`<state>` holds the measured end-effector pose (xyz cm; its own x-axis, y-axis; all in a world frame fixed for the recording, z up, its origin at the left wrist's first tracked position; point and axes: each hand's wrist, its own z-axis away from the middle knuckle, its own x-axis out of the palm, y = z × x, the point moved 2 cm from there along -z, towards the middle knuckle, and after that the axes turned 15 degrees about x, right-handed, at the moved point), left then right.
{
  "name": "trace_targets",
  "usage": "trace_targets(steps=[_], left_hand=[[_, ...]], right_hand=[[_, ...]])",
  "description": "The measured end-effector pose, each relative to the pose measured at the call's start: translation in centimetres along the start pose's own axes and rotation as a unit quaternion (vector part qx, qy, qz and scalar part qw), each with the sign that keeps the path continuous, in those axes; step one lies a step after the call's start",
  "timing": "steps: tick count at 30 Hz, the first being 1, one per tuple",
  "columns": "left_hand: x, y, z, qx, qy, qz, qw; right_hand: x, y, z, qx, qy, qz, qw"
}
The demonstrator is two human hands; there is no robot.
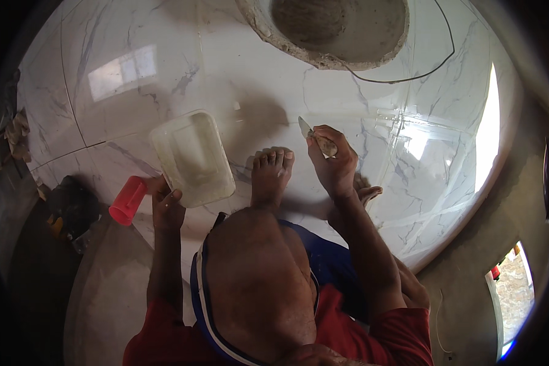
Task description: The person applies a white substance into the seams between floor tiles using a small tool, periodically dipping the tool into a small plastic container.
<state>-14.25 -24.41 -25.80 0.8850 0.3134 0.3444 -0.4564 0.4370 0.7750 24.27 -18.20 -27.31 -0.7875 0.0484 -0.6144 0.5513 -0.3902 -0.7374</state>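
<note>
My left hand (168, 204) is closed at the near left edge of a pale, shallow rectangular tray (224, 160), its thumb by the rim. The tray has a whitish residue inside. Just left of that hand, close to its fingers, is a red plastic mug (127, 202). My right hand (335, 157) is wrapped round a small putty knife (305, 127), whose short metal blade points up and left. A pale brownish rounded piece (327, 147) shows between the fingers; I cannot tell whether it is part of the handle.
A rough, caked bucket (372, 52) with a wire handle (436, 71) stands at the far side. Glossy white marbled tiles (183, 36) cover the floor. My bare foot (271, 174) is between the hands. Dark clutter (73, 207) lies at the left.
</note>
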Motion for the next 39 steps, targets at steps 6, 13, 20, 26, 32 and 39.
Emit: trace_targets(steps=[6, 13, 20, 26, 32, 39], left_hand=[[-0.1, -0.6, -0.1, -0.011, -0.012, 0.022, 1.000], [1.1, -1.4, -0.7, -0.028, -0.016, 0.004, 0.999], [1.4, -1.3, -1.3, -0.031, -0.038, -0.024, 0.999], [1.7, -1.2, -0.9, -0.032, -0.031, -0.042, 0.998], [1.9, -1.1, -1.0, -0.022, -0.033, -0.062, 0.997], [0.2, -0.9, -0.3, -0.002, -0.015, -0.052, 0.999]], right_hand=[[-5.1, 4.7, -0.7, 0.183, 0.138, -0.044, 0.972], [-12.0, 9.1, -1.3, 0.135, 0.231, 0.107, 0.958], [-11.8, 9.8, -3.4, 0.008, 0.204, 0.224, 0.953], [-5.7, 6.6, -1.7, -0.039, 0.134, 0.228, 0.964], [3.7, -0.6, 1.1, -0.119, 0.025, 0.175, 0.977], [-0.1, 0.6, 0.7, -0.030, 0.078, 0.044, 0.996]])
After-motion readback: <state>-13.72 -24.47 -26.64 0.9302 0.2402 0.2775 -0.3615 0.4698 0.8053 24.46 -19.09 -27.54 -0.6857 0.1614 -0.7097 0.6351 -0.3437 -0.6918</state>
